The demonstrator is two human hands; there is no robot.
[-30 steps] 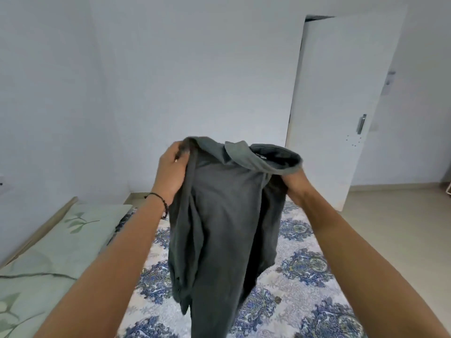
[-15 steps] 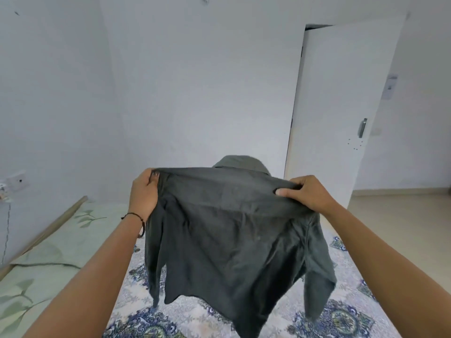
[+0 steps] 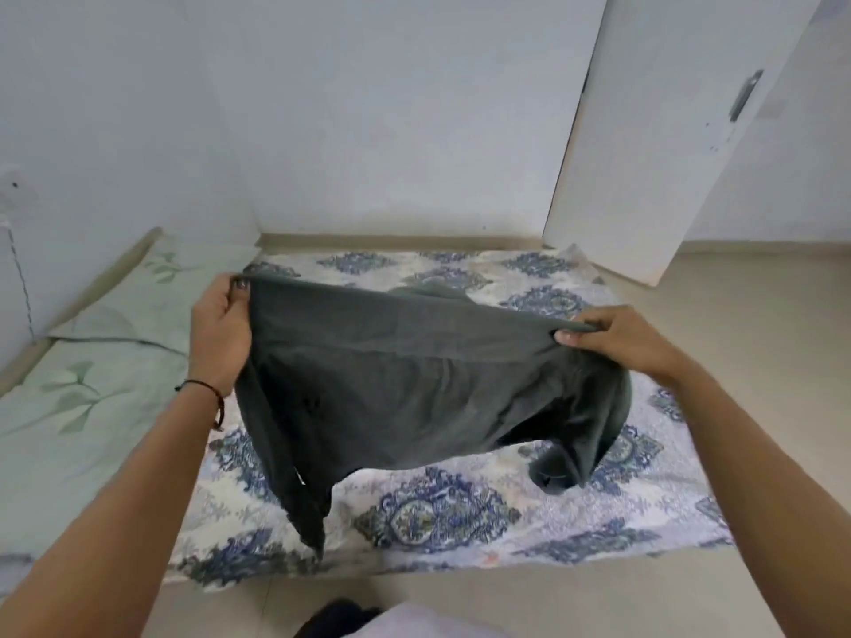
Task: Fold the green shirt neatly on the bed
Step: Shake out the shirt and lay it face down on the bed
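White walls and an open white door [image 3: 667, 131] frame the bed [image 3: 460, 513], which carries a blue-and-white patterned cover and, to the left, a pale green leaf-print sheet [image 3: 69, 398]. The green shirt [image 3: 414, 384] is held stretched above the patterned cover. The left hand [image 3: 221, 333] is closed in a pinch on one shoulder corner; the right hand [image 3: 617, 336] pinches the opposite corner between thumb and fingers. The shirt's lower parts hang down: one sleeve end on the right appears to touch the cover, and the left side dangles toward the near bed edge.

Risk assessment: if lowered unevenly, the hanging sleeves are likely to bunch beneath the body, producing creases. The left portion may slip over the bed edge. A loose pinch would release a corner.

Containers: none visible.
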